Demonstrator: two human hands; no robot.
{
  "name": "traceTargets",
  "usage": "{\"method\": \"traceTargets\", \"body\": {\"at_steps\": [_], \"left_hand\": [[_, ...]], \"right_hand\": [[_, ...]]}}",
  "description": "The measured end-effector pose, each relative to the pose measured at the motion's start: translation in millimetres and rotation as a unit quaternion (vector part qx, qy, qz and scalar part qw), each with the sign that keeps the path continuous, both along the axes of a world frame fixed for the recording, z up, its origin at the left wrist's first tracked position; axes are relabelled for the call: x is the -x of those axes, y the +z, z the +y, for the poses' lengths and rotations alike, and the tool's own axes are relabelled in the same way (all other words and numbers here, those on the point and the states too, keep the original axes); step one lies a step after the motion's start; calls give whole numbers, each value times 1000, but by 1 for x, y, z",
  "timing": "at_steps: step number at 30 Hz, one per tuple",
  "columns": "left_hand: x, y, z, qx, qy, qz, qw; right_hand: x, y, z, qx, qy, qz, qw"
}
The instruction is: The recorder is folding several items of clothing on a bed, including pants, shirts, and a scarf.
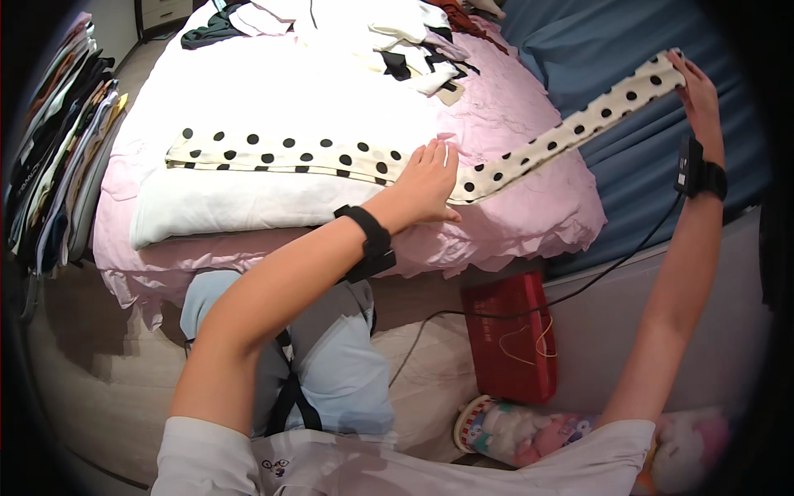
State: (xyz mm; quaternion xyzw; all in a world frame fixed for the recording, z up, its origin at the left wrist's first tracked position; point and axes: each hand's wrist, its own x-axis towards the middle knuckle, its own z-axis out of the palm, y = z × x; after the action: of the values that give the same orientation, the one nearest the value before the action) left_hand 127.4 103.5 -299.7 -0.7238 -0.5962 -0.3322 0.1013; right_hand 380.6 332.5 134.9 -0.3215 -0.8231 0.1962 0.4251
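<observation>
A long, narrow folded length of cream cloth with black polka dots [288, 153] stretches across the near side of the bed. My left hand [427, 183] rests palm down on its middle, fingers extended and thumb spread. Off to the right, my right hand [700, 93] pinches the far end, holding it raised so that this half slopes upward from the bed. The left half lies flat on a thick white folded textile [242, 208]. Whether the dotted cloth is a garment cannot be told. My left palm hides a short part of it.
A pink ruffled bedspread [527, 217] covers the bed. Crumpled clothes [415, 49] lie at its far side. Hanging clothes [68, 142] line the left. Blue fabric [620, 161] borders the right. A red paper bag [505, 347] and a black cable [595, 282] are near my legs.
</observation>
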Motion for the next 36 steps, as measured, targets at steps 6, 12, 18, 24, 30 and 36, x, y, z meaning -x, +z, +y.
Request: {"method": "traceTargets", "body": {"at_steps": [6,12,18,24,30,36], "left_hand": [[-28,-11,42,19,-12,-108,994],[-35,1,53,-42,-52,-224,972],[-42,3,61,-48,-47,-209,976],[-76,-2,17,53,87,-17,995],[-61,-6,-4,148,104,61,982],[-64,-31,-3,234,53,99,966]], "right_hand": [[35,49,-29,-22,5,-53,998],[25,69,-29,-35,16,-43,998],[26,55,-28,-52,-37,-39,997],[42,79,-44,-112,-82,-135,981],[177,-5,-140,-137,38,-134,981],[296,-95,-238,-203,89,-157,962]]}}
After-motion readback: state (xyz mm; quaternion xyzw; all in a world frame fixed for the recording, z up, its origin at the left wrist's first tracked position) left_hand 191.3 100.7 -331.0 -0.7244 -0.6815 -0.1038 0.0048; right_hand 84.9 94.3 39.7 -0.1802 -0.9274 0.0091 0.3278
